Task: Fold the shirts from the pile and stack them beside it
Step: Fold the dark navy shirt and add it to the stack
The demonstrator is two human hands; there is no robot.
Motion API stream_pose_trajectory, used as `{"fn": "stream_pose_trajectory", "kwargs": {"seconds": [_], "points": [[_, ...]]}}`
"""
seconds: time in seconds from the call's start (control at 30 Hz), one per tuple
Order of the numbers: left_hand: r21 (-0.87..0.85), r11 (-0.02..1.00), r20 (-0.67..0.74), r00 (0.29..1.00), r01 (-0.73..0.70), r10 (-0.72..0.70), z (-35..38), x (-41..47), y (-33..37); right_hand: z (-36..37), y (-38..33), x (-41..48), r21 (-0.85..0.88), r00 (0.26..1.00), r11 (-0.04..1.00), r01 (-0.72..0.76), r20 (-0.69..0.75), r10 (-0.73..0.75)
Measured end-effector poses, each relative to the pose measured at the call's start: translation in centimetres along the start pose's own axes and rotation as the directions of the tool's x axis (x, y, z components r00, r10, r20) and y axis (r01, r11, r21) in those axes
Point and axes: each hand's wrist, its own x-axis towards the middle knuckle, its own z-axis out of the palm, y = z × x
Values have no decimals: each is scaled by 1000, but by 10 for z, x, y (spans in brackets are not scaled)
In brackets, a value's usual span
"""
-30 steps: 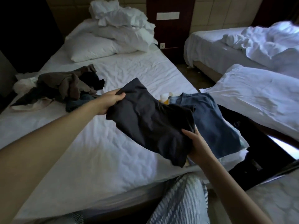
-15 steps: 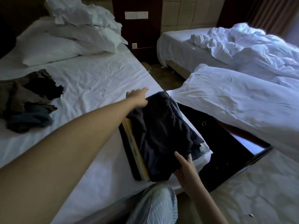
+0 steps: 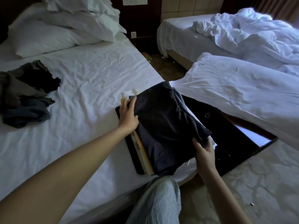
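Note:
A folded dark navy shirt point(image 3: 165, 123) lies on top of the stack of folded shirts point(image 3: 142, 152) at the near right edge of the white bed point(image 3: 90, 88); yellow, white and black layers show at the stack's left side. My left hand point(image 3: 128, 115) rests flat with straight fingers on the dark shirt's left edge. My right hand point(image 3: 204, 150) holds the shirt's near right corner, its fingers curled round the cloth. The pile of unfolded shirts point(image 3: 24, 94), brown, black and blue-grey, sits at the left of the bed.
White pillows point(image 3: 53, 36) and a crumpled duvet lie at the bed's head. A second bed point(image 3: 234, 39) with rumpled bedding stands to the right, a white pillow point(image 3: 239, 89) in front of it. A dark glossy tabletop point(image 3: 226, 130) is beside the stack. My striped trouser knee point(image 3: 155, 199) is below.
The dark shirt, held in the air a second ago, now lies on the stack. My left hand slid from its far corner down to its left edge.

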Motion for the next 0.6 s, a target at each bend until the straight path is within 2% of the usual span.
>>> {"fn": "stream_pose_trajectory", "kwargs": {"seconds": [0.07, 0.1, 0.17, 0.2, 0.23, 0.3, 0.33, 0.4, 0.47, 0.5, 0.53, 0.6], "points": [[-3, 998, 9, 998, 65, -65, -6, 12, 2, -1, -2, -7, -31, 999, 1000, -2, -43, 1], [-106, 984, 15, 989, 146, -145, -7, 19, 4, 2, -6, -10, -60, 997, 998, 13, -74, -17], [-404, 849, 47, 935, 340, -352, -11, 26, 14, 11, -16, -14, -243, 979, 966, 89, -159, -130], [-487, 779, 43, 902, 395, -430, -14, 30, 18, 17, -22, -13, -391, 954, 906, 159, -174, -243], [-492, 755, 23, 874, 433, -486, -18, 34, 21, 22, -28, -11, -536, 917, 808, 246, -140, -372], [-415, 758, -35, 824, 503, -565, -25, 45, 22, 38, -38, 1, -733, 821, 546, 407, 30, -570], [-386, 765, -37, 821, 515, -570, -29, 49, 22, 48, -42, 10, -774, 771, 414, 480, 146, -620], [-332, 831, -28, 875, 447, -483, -33, 58, 20, 72, -47, 29, -762, 669, 180, 622, 398, -627], [-261, 927, -78, 952, 268, -297, -40, 61, 22, 85, -37, 51, -721, 587, -50, 691, 600, -544], [-227, 958, -120, 971, 178, -209, -42, 63, 21, 84, -28, 63, -716, 590, -123, 687, 648, -481], [-202, 972, -158, 976, 117, -150, -43, 65, 18, 78, -16, 72, -729, 622, -154, 667, 659, -422], [-181, 977, -187, 971, 115, -149, -39, 70, 10, 62, 0, 82, -772, 709, -121, 623, 624, -328]]}}
